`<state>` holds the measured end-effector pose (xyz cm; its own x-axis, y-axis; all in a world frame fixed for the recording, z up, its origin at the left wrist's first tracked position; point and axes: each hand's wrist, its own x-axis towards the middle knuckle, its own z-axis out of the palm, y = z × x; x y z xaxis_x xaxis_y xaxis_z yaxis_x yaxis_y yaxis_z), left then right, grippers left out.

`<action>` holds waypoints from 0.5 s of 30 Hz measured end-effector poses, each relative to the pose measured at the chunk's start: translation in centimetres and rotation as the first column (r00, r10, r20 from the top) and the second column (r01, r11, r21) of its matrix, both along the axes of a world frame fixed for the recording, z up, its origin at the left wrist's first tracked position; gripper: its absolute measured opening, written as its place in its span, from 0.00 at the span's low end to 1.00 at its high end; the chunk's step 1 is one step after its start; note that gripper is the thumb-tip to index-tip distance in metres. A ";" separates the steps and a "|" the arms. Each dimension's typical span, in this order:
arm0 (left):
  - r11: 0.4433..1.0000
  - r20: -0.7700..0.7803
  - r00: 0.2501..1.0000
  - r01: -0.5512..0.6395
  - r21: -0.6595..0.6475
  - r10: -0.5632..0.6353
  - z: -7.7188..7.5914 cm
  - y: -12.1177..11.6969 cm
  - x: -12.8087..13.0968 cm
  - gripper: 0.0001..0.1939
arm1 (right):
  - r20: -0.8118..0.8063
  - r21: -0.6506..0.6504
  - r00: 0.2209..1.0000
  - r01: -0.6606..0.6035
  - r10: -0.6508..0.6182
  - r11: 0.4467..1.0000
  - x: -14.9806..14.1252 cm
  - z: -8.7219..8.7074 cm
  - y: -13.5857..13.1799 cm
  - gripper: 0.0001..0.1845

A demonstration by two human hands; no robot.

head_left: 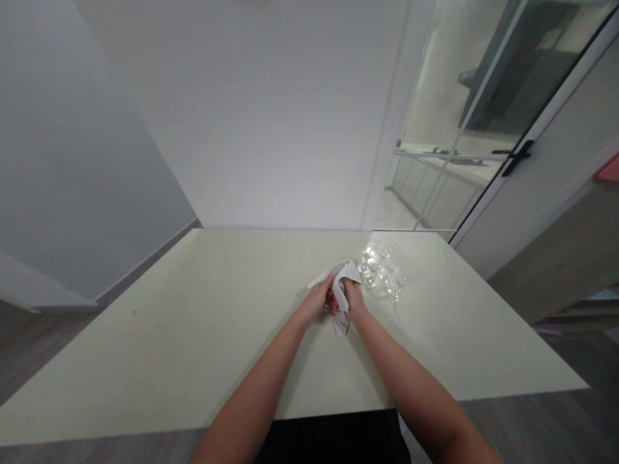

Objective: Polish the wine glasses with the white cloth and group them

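Note:
Both my hands meet over the middle of a pale table (169, 335). My left hand (320, 301) and my right hand (352, 300) are closed around a white cloth (342, 277) that wraps something small between them. A bit of clear glass shows under the cloth near my left fingers; I cannot make out its whole shape. Just right of my hands stands a cluster of several clear stemmed glasses (384, 270) on the table top.
A white wall rises behind the table's far edge. At the right a glass door with a black handle (516, 158) stands beside the table's right corner. Grey floor shows to the left and right of the table.

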<state>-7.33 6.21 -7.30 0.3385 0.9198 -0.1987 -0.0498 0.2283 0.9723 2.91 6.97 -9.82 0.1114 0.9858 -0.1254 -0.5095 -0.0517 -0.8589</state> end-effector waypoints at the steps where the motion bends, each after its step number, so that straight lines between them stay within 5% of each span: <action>1: 0.998 -0.031 0.999 -0.033 0.051 0.035 -0.1 0.0 0.0 0.33 | -0.010 -0.015 0.999 0.049 -0.049 0.999 -0.2 -0.1 0.1 0.16; 5: 0.987 -0.079 0.996 -0.027 0.160 0.040 -0.4 0.0 -0.3 0.28 | -0.031 0.019 0.977 0.211 -0.210 0.977 -0.3 -0.4 0.6 0.15; 9: 0.993 -0.068 0.997 0.050 0.111 -0.042 -0.7 0.0 -0.5 0.28 | -0.041 0.052 0.983 0.181 -0.179 0.982 0.4 -0.5 0.9 0.13; 15: 0.986 -0.079 0.997 0.004 0.168 0.010 -0.7 0.2 -0.4 0.26 | 0.004 0.042 0.979 0.201 -0.202 0.979 0.2 -1.0 1.1 0.16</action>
<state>-7.77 6.37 -8.03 0.3250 0.9433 -0.0673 0.0284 0.0614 0.9977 3.12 8.12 -10.81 0.3093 0.9473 -0.0834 -0.4985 0.0868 -0.8626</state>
